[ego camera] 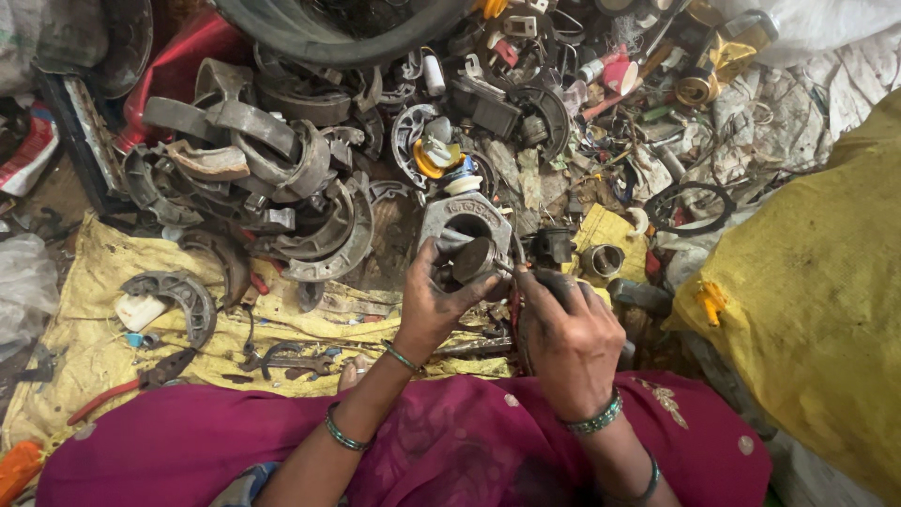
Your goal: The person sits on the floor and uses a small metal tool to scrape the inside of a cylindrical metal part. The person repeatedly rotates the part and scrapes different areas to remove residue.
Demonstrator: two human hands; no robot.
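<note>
Now, past the brake shoes [282,178] heaped on the yellow sack [84,329], the left hand [436,300] curls its fingers around a round grey metal part [472,258], held just above the lap; right beside it, the right hand [568,333] pinches a thin tool [514,272], tip pointing left, touching that part.

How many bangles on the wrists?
4: two on the left forearm, one at the wrist, one further up; two on the right, at and. Cloth may hide more.
</note>
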